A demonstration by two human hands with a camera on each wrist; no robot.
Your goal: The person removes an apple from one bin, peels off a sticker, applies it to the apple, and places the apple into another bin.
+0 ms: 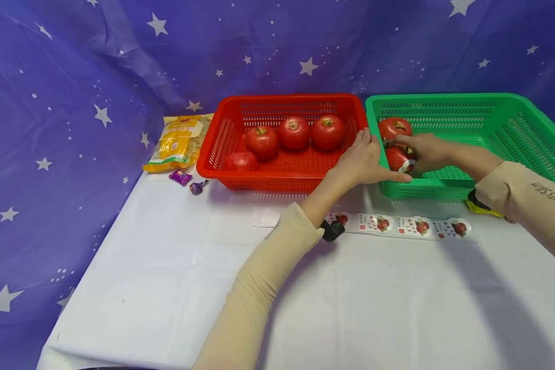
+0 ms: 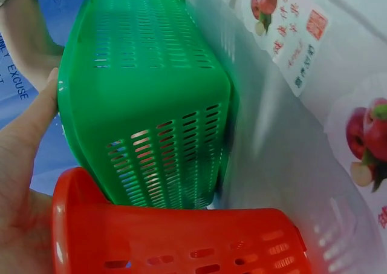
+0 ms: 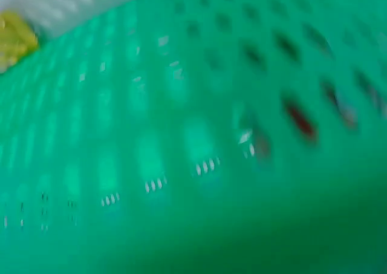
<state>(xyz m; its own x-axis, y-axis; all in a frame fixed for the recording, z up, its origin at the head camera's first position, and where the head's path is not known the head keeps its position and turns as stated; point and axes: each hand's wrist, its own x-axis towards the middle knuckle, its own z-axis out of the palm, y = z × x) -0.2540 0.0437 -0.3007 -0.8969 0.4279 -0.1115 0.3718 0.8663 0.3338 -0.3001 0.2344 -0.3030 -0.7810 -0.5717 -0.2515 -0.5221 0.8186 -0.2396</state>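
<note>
In the head view my right hand point(image 1: 427, 151) reaches into the green basket point(image 1: 448, 184) and grips a red apple point(image 1: 396, 160) with a round white sticker on its side. A second apple point(image 1: 394, 127) lies just behind it, against the basket's left wall. My left hand point(image 1: 362, 159) rests across the adjoining rims, its fingers over the red basket point(image 1: 277, 182) and its thumb stretched along the green rim. Up close, the left wrist view shows that thumb point(image 2: 37, 117) touching the green rim. Blurred green mesh fills the right wrist view, hiding the right hand there.
Several apples point(image 1: 294, 133) sit in the red basket. A strip of fruit stickers point(image 1: 381, 224) lies before the baskets. Left stand a yellow food bag point(image 1: 176, 143), a purple sweet point(image 1: 181, 177) and a lollipop point(image 1: 196, 187). A yellow packet point(image 1: 478, 204) lies by the green basket.
</note>
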